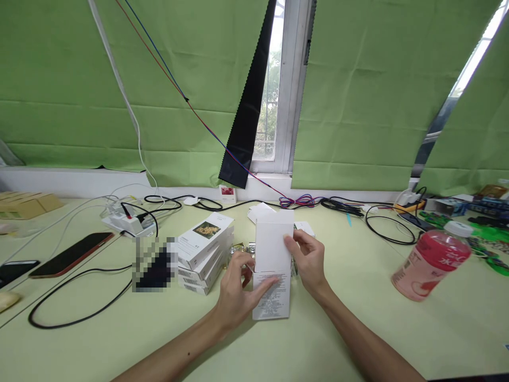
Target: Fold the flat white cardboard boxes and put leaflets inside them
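A flat white cardboard box (273, 246) with small grey print on its lower half stands between my hands. My left hand (240, 289) grips its left side, thumb across the printed part and fingers bent at the edge. On the upper right edge my right hand (308, 257) pinches the card between thumb and fingers. Behind the box, partly hidden, are small shiny metallic items (237, 248) and more white card. To the left lies a stack of white boxes (204, 239), the top one bearing a picture of something yellow.
A bottle of pink drink (431, 262) stands at the right. Phones, including one in a red case (71, 254), lie at the left by a power strip (127, 223). Black cables (79, 273) run over the table (159, 329). Green blinds (377, 95) hang behind.
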`<action>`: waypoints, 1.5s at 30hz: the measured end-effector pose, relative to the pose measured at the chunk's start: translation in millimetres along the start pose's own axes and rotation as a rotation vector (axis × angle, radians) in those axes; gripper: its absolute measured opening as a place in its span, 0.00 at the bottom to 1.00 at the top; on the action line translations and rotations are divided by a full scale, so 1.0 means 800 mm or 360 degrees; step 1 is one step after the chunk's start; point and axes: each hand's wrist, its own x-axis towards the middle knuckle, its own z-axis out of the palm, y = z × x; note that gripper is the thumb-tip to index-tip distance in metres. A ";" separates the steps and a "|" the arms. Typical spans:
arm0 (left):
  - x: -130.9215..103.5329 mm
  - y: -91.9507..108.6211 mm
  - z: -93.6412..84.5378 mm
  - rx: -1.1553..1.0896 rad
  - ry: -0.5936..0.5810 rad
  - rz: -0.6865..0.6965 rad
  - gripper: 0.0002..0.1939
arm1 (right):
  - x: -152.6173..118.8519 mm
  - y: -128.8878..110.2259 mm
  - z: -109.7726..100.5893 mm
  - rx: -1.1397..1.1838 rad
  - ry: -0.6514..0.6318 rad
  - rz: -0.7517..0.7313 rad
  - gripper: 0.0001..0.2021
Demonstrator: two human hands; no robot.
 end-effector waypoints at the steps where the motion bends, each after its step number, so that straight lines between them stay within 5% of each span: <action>1: 0.000 0.000 0.000 0.0000 0.0001 0.0003 0.21 | 0.000 0.000 0.000 -0.0001 0.0008 -0.0006 0.10; 28: 0.001 0.002 0.001 0.0039 0.0021 -0.0014 0.23 | 0.000 0.002 -0.001 -0.0056 -0.0028 -0.0105 0.10; 45: 0.004 0.005 -0.001 0.0034 -0.0013 -0.0208 0.28 | -0.002 0.001 0.003 -0.0115 -0.0058 -0.0149 0.11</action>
